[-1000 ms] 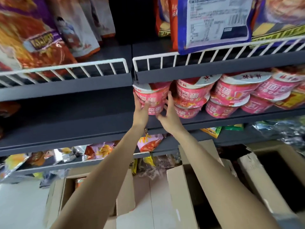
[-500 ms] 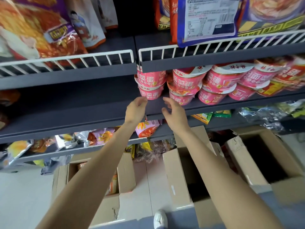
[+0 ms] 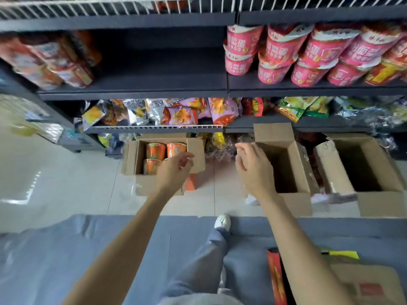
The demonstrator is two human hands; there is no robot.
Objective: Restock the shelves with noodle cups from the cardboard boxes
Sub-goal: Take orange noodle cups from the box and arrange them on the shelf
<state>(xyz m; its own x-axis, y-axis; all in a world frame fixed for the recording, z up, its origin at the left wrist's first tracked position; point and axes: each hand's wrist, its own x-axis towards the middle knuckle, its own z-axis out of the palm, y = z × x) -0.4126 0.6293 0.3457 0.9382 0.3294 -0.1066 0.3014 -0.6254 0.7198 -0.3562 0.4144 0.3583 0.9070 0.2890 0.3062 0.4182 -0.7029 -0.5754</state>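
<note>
Pink noodle cups (image 3: 284, 53) stand stacked two high along the right half of a dark shelf (image 3: 154, 84); its left half next to them is bare. Below on the floor, an open cardboard box (image 3: 154, 183) holds several orange noodle cups (image 3: 156, 151). My left hand (image 3: 175, 168) hovers over that box, fingers loosely curled, holding nothing. My right hand (image 3: 253, 166) hangs at the left edge of a second open box (image 3: 295, 172), fingers apart and empty; I see no cups in that box.
A third open box (image 3: 374, 201) sits at the right, dark inside. Snack bags (image 3: 180, 113) fill the lower shelf behind a white wire rail. My shoe (image 3: 222, 221) and trouser leg are on the pale tiled floor. A grey surface and another carton (image 3: 370, 285) lie near me.
Both hands left the stacked pink cups on the shelf and dropped to the boxes on the floor. My view tilted down, and the shelf now sits at the top.
</note>
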